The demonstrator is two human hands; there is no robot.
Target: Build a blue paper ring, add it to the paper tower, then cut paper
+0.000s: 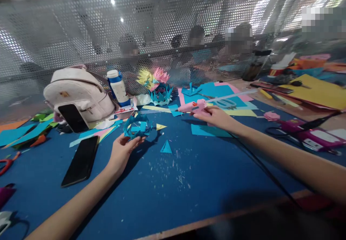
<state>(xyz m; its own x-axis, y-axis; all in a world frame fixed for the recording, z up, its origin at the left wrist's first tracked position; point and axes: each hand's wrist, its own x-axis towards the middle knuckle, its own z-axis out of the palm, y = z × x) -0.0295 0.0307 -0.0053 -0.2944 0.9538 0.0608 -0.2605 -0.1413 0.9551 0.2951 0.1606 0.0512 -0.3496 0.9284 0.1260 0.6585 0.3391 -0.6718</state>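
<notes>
My left hand [125, 149] is closed on the near rim of a blue folded-paper ring with pointed petals [137, 126], held just over the table at left of centre. My right hand [209, 116] grips a pink hot glue gun [193, 106], its nozzle aimed left and a clear glue stick [232, 96] jutting out behind. A black cord trails from it toward the table's front edge. Between the hands lie a small blue folded-paper triangle [166, 147] and a yellow paper triangle [161, 126].
At the left stand a white backpack [81, 88], a leaning phone [72, 118] and a bottle [119, 88]; another phone [81, 160] lies flat. Behind are finished paper flowers [160, 92], paper sheets and scissors [224, 103]. A purple device [308, 135] sits right. People are beyond the perforated metal screen [162, 16].
</notes>
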